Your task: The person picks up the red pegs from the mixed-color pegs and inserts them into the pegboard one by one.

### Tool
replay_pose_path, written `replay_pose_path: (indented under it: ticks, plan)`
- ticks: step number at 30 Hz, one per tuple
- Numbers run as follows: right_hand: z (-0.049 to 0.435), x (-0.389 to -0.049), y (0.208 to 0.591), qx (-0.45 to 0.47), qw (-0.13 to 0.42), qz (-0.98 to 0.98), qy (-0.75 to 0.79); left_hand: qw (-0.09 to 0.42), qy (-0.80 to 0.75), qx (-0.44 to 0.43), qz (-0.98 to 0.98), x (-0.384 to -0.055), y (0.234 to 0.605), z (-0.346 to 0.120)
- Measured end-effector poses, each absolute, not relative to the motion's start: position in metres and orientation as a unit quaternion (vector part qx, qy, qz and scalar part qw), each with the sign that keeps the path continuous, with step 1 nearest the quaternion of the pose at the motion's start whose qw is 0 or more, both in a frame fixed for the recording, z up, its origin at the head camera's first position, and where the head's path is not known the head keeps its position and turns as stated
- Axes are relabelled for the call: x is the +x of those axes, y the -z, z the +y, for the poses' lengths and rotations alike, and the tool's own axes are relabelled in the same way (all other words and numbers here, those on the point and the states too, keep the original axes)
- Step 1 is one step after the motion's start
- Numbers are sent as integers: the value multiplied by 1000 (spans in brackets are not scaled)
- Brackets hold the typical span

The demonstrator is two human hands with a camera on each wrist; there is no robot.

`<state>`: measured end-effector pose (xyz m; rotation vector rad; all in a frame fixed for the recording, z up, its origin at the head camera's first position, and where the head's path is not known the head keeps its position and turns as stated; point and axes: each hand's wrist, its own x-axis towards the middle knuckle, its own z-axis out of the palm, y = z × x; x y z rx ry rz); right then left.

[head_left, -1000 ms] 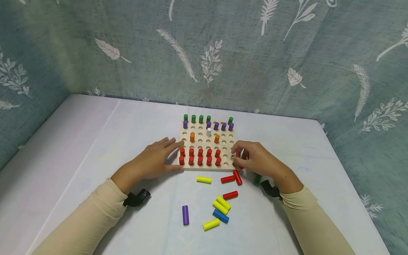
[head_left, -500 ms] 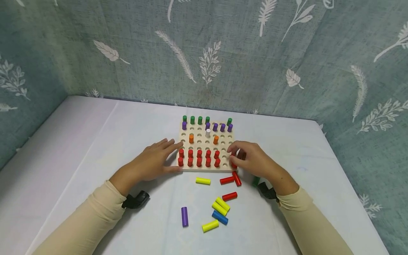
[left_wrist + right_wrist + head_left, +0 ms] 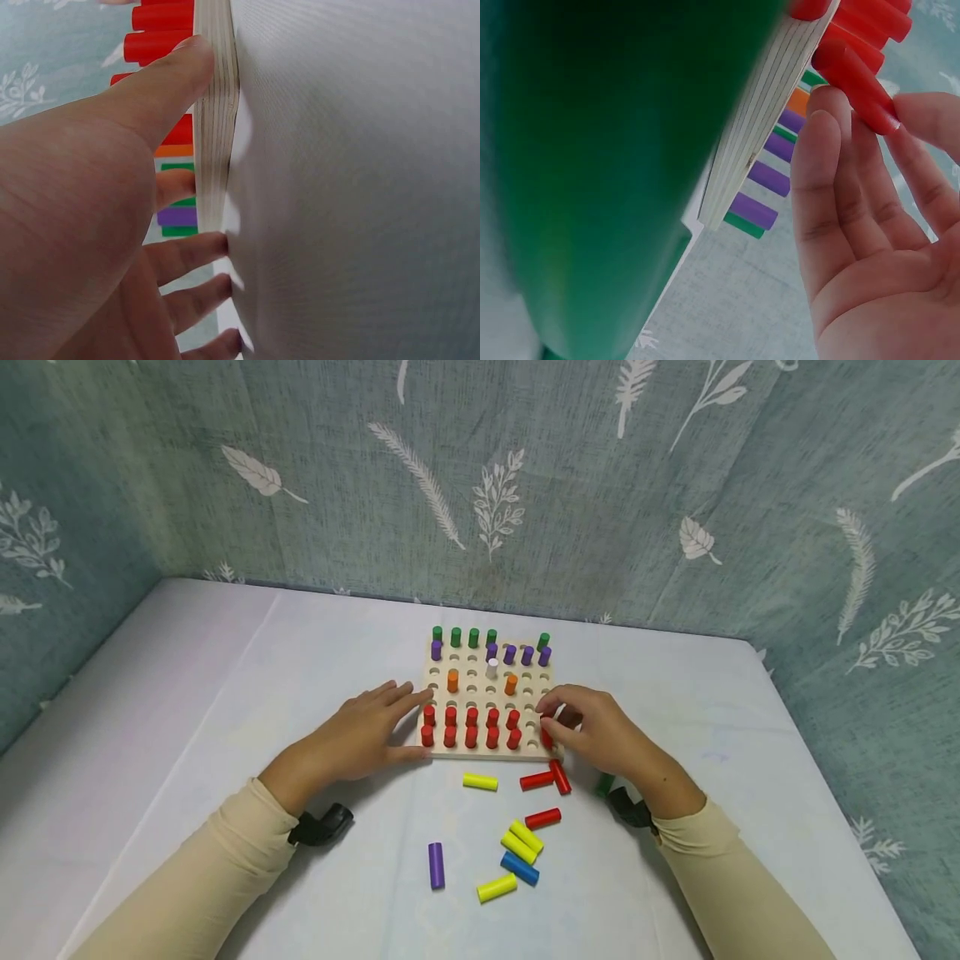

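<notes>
A wooden pegboard [image 3: 480,756] lies at mid-table with upright red pegs in its two front rows and purple and green pegs at the back. My left hand [image 3: 358,735] steadies its left side, the thumb [image 3: 196,64] on the front edge and the fingers spread along the side. At the front right corner my right hand [image 3: 596,727] pinches a red peg [image 3: 859,86] between thumb and fingers. That peg is tilted in the right wrist view, with its far end near the board; whether it touches a hole cannot be seen.
In front of the board lie loose red pegs [image 3: 543,818], yellow pegs [image 3: 497,888], a blue peg [image 3: 520,868] and a purple peg [image 3: 437,866]. A green peg [image 3: 605,785] lies beneath my right wrist. A patterned curtain [image 3: 337,510] stands behind the table.
My right hand has shifted slightly left, bringing the red peg from beside the board's right edge to over its front right corner. My left hand stays in place.
</notes>
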<state>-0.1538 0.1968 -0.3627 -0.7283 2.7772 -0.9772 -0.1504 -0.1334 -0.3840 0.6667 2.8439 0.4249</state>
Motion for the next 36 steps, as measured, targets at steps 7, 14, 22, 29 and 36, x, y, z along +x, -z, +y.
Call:
replay_pose_path:
  ticks: [7, 14, 22, 29, 36]
  plan:
    - [195, -153, 359, -236, 46, 913, 331, 103, -139, 223, 959, -152, 379, -133]
    - [193, -154, 359, -240, 35, 907, 344, 100, -142, 222, 960, -153, 379, -134]
    - [193, -153, 363, -245, 19, 907, 342, 100, -142, 223, 959, -151, 381, -133]
    - [193, -153, 365, -242, 22, 910, 335, 111, -144, 221, 958, -150, 381, -132]
    - [192, -153, 363, -237, 21, 911, 338, 104, -143, 219, 959, -151, 380, -133]
